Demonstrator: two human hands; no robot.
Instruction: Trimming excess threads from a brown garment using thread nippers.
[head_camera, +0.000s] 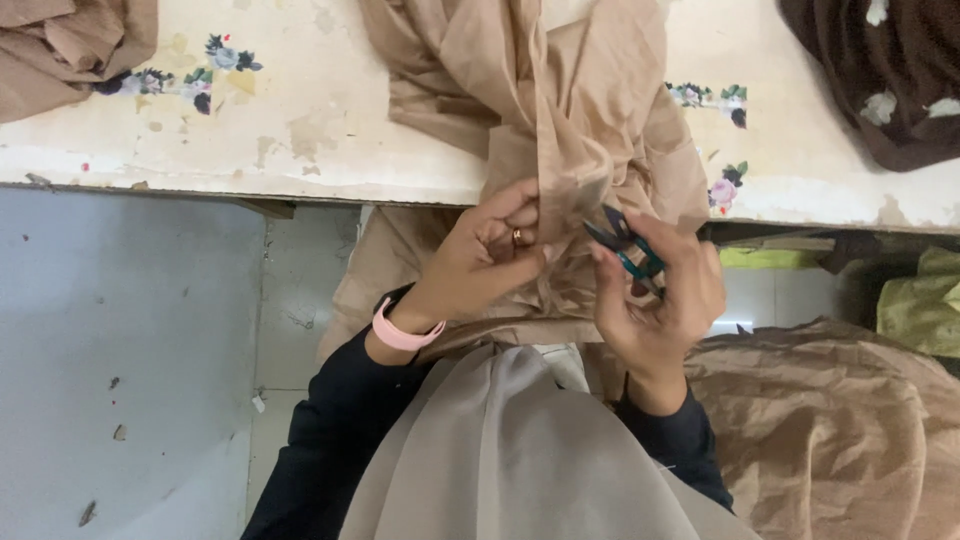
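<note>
A beige cloth (560, 110) hangs from the table edge down toward my lap. My left hand (490, 255), with a ring and a pink wristband, pinches a fold of this cloth just below the table edge. My right hand (660, 300) holds small thread snips (625, 245) with teal handles. The dark blades point up-left at the fold, close to my left fingertips. Both sleeves are black.
The worn white table (330, 150) has flower prints and chipped paint. A tan cloth (70, 50) lies at the top left, a dark brown flowered cloth (880, 70) at the top right. More brown fabric (830, 430) is piled at the lower right. Grey floor lies left.
</note>
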